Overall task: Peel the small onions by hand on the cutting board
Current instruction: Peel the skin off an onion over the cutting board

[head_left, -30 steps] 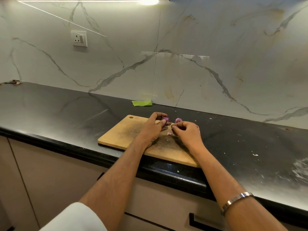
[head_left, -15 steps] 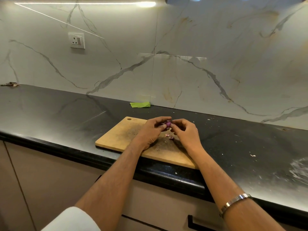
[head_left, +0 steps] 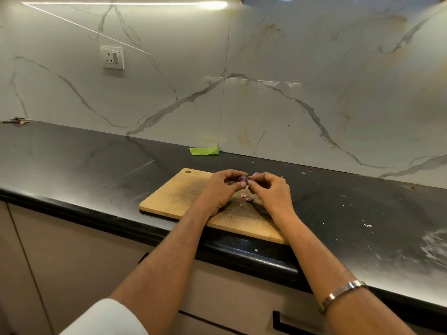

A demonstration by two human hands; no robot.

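Note:
A wooden cutting board (head_left: 174, 197) lies on the black counter. Over its far edge my left hand (head_left: 221, 189) holds a small purple onion (head_left: 242, 179) between thumb and fingers. My right hand (head_left: 271, 192) meets it from the right, its fingertips pinching at the onion's skin. A second small onion (head_left: 256, 174) shows just behind my right fingers, mostly hidden. Two bits of purple peel (head_left: 246, 197) lie on the board below my hands.
The black counter (head_left: 72, 163) runs left and right, with white scraps at the right (head_left: 367, 225). A green piece (head_left: 204, 151) lies at the marble wall's foot. A wall socket (head_left: 112, 57) sits up left. Cabinet fronts with a black handle (head_left: 285, 322) are below.
My hands have come together on the one onion; a second bit of peel has dropped onto the board. The view has shifted slightly, and the second onion is now mostly hidden behind my right hand.

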